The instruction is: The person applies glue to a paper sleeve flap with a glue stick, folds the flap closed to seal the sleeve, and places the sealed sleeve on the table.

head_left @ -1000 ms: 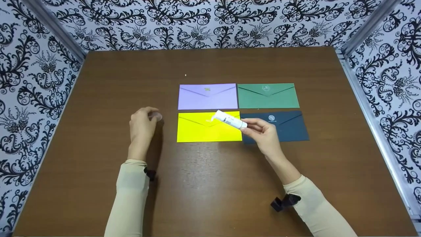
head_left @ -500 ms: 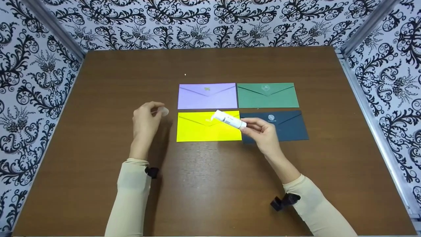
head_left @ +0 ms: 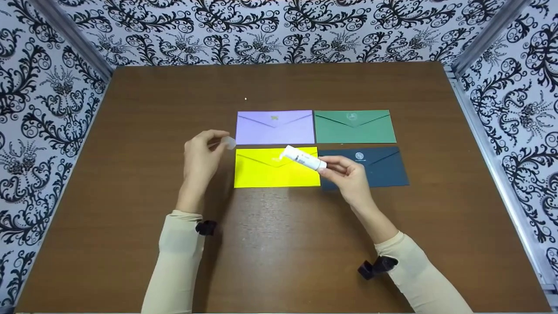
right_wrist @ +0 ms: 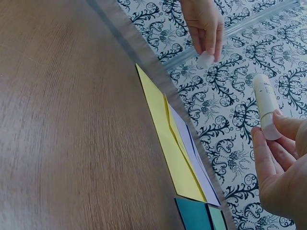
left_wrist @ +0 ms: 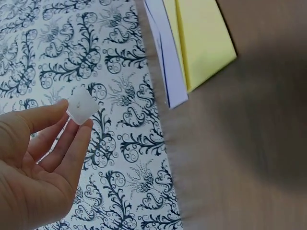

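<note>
My left hand (head_left: pixel 201 159) pinches a small translucent white cap (left_wrist: pixel 82 105) between thumb and fingertips, above the table just left of the envelopes. A small white cylindrical tube with dark print (head_left: pixel 305 158) is in my right hand (head_left: pixel 352 181), pinched at its lower end between thumb and fingers. The tube tilts up and leftward over the yellow envelope (head_left: pixel 274 176). In the right wrist view the tube (right_wrist: pixel 265 99) stands nearly upright. Behind the yellow envelope lies a lilac one (head_left: pixel 274 134); a navy envelope (head_left: pixel 388 170) is partly covered by my right hand.
The green envelope (head_left: pixel 355 131) lies at the back right of the two-by-two arrangement. A tiny white speck (head_left: pixel 245 99) is on the brown table (head_left: pixel 174 96) beyond the envelopes. Patterned walls (head_left: pixel 261 35) with metal corner strips enclose the table's back and sides.
My left hand has moved right and slightly away from me with the cap, coming nearer to the envelopes. The right hand and the tube have stayed almost still.
</note>
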Tool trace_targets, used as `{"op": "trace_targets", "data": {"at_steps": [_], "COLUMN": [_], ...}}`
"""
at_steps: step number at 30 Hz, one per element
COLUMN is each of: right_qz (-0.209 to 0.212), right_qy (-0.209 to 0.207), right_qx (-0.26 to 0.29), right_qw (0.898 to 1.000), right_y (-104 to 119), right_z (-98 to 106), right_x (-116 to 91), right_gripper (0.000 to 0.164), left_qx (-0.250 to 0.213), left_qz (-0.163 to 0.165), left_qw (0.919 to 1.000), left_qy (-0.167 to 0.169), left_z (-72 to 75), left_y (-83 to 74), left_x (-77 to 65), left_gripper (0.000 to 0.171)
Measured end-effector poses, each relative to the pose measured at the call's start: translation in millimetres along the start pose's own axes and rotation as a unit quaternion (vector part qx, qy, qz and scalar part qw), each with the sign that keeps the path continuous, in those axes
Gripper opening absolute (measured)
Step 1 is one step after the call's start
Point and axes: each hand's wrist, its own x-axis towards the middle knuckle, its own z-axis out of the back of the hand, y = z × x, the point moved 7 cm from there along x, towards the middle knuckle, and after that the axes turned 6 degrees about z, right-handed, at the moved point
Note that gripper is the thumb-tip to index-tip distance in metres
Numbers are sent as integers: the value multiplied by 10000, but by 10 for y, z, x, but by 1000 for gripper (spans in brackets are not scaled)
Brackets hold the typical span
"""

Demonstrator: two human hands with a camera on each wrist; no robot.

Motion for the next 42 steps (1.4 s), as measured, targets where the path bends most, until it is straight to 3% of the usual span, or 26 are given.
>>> {"op": "trace_targets", "data": {"at_steps": [9, 15, 22, 34, 42], "right_qz": [67, 74, 53, -24, -3], "right_qy": [16, -9, -16, 6, 30], "right_qx": [-32, 61, 266, 170, 145], "right_qw": [10000, 10000, 9996, 9999, 9999], "right_y": [13, 17, 29, -2, 1], "right_z": [-2, -5, -14, -19, -29], "right_x": [-3, -1, 2, -1, 2], "right_gripper": [33, 32, 33, 33, 34], "left_qx": [-573, -912, -1713, -2239, -2593], "left_qz": [-249, -202, -160, -253, -201], "left_qw": [9977, 9944, 9819, 9666, 9543], "left_qy": [269, 492, 796, 1221, 1473], "left_z": [-75, -189, -346, -571, -555], "left_y": [-214, -282, -337, -430, -642], "left_x": [-38, -58, -118, -237, -363], "left_gripper": [20, 19, 20, 21, 22]}}
